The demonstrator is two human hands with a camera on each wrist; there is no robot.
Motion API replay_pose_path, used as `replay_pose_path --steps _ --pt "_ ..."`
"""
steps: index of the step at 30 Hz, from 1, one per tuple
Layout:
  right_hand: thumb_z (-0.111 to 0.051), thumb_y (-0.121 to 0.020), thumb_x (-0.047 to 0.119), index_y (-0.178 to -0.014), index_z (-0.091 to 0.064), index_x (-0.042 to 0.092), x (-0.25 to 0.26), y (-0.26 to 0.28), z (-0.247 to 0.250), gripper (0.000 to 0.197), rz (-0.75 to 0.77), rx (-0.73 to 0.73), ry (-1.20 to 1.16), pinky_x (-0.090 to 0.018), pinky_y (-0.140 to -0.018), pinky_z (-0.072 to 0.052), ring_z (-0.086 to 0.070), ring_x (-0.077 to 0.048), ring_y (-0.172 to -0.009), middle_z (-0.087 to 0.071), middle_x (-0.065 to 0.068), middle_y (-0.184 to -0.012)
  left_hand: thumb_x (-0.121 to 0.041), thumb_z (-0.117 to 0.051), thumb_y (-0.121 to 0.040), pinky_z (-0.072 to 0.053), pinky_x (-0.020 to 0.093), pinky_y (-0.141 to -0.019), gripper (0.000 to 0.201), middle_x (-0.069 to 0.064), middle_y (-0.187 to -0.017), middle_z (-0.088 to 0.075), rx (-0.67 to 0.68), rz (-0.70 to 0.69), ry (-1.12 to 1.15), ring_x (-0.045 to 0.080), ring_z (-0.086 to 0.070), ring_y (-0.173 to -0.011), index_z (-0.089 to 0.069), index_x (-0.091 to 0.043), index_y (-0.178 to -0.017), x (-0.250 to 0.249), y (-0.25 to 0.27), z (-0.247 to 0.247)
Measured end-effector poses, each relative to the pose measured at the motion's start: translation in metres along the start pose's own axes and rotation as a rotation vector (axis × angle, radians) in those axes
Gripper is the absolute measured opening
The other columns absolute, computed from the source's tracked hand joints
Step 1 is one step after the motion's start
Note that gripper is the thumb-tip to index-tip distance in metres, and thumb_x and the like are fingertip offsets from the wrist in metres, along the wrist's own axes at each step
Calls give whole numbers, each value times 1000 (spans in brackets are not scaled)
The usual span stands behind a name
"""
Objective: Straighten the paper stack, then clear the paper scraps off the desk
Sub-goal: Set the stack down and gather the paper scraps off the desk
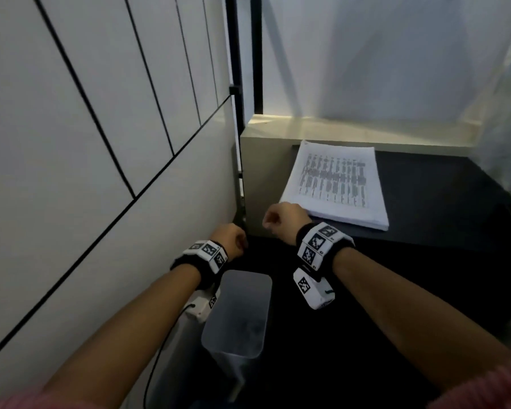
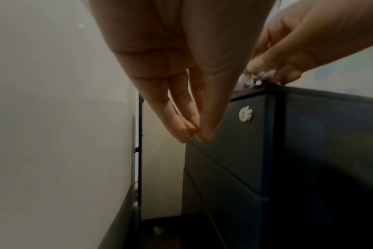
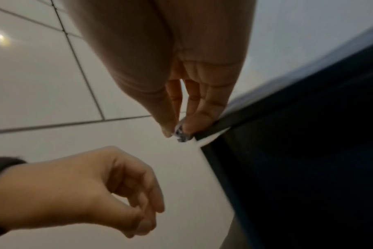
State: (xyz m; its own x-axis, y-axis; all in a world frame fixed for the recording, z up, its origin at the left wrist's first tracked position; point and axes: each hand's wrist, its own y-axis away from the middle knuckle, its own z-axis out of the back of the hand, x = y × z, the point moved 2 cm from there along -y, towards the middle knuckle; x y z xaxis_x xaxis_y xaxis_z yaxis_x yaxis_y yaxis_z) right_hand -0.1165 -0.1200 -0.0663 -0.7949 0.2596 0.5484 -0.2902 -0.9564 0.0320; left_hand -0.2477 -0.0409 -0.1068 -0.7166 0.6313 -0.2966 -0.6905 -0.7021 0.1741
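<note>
head view: tiled wall (image 1: 101,143) fills the left side, dark grout lines across pale panels. black desk (image 1: 425,202) to the right, with a pale raised block along its back and left edge. paper stack (image 1: 337,184) lies on the desk's back left part, printed top sheet, edges look roughly squared, near corner just beside the right hand. translucent grey waste bin (image 1: 239,314) stands on the floor below both wrists, between wall and desk.

both forearms carry marker-tagged wrist units. left hand (image 1: 232,242) hangs in the gap by the wall, below desk level; left wrist view shows fingertips (image 2: 185,133) and thumb drawn together, pointing down, nothing visible between them. right hand (image 1: 283,218) sits at the desk's left front corner; fingers curled.

right wrist view: thumb and fingertips (image 3: 189,125) pinch a small clump of paper scraps (image 3: 181,134) right at the corner edge. left wrist view shows the same scraps (image 2: 253,78) as a pale crumpled bunch touching the desk top.
</note>
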Motion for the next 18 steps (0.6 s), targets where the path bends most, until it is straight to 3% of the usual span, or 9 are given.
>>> replay_pose_path --steps 3,6,9,13,18 --pt "-55 -86 11 -95 -71 13 13 -1 -27 19 99 8 85 -30 -86 -51 -63 -24 -100 -69 -7 -107 -12 -63 -85 -47 27 -89 25 11 -113 -71 84 80 -6 26 -65 -108 -72 -10 -107 27 6 -27" --pt "-55 -89 15 -102 -69 15 14 -1 -57 19 132 178 162 -31 -86 -49 -61 -25 -104 -64 -7 -113 -7 -68 -80 -48 25 -89 26 10 -112 -71 185 143 55 23 -66 -106 -73 -10 -105 51 7 -53" --pt "-57 -89 11 -104 -68 12 4 -2 -91 19 69 299 131 -33 -87 -53 -62 -26 -104 -66 -10 -112 -9 -71 -78 -49 25 -90 25 9 -112 -71 224 173 86 23 -66 -105 -74 -11 -103 67 7 -76" --pt "-59 -87 9 -107 -69 11 -17 -4 -135 23 -65 411 118 -28 -86 -51 -64 -25 -106 -67 -9 -115 -15 -68 -83 -48 26 -93 25 9 -117 -69 274 173 92 24 -64 -109 -72 -9 -107 73 6 -105" --pt "-55 -92 19 -117 -67 13 -30 -9 -170 29 -169 534 136 -28 -102 -46 -57 -20 -118 -63 -4 -126 -18 -61 -87 -49 29 -93 28 14 -119 -67 336 246 86 29 -63 -111 -69 -7 -112 77 2 -134"
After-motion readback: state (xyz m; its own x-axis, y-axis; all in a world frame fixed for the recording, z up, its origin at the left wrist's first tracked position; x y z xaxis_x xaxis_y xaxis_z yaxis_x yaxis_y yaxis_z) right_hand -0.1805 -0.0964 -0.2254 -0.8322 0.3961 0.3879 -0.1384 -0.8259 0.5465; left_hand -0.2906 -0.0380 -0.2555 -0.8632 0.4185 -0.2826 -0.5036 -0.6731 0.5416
